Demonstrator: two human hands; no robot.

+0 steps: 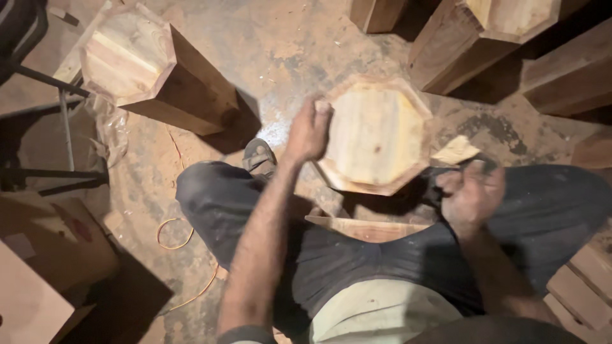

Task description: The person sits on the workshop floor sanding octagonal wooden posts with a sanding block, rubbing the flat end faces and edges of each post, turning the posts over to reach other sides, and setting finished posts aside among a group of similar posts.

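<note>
**Now: both your hands at the octagonal wooden post**

Right now your left hand (pixel 310 130) is closed into a loose fist, pressed against the left rim of the octagonal wooden post (pixel 376 135) that stands between your knees. Whether something small is pinched inside that fist, you cannot tell from this view; the fingers are curled tight and blurred. The post's pale end face points up at you, just to the right of that hand and touching it.

Your right hand (pixel 470 193) sits lower, on the other side of the post, near its lower right edge. Its fingers are bent and partly closed, and it seems to grip a dark tool whose shape is too blurred to name. Just above that hand, a pale wood offcut (pixel 454 151) lies against the post's right side.

Below both hands, across your lap, rests a thin wooden strip (pixel 366 227), lying close under the post. Your dark trousers (pixel 217 204) spread to either side, and one sandalled foot (pixel 258 156) shows just left of your left hand.

Further out to the left of your left hand stands a second octagonal post (pixel 137 60), tilted on the dusty floor (pixel 280 44). Up and to the right of your right hand, more wooden posts (pixel 503 32) crowd together. A loop of orange cord (pixel 172 236) lies on the floor below your left elbow.
</note>
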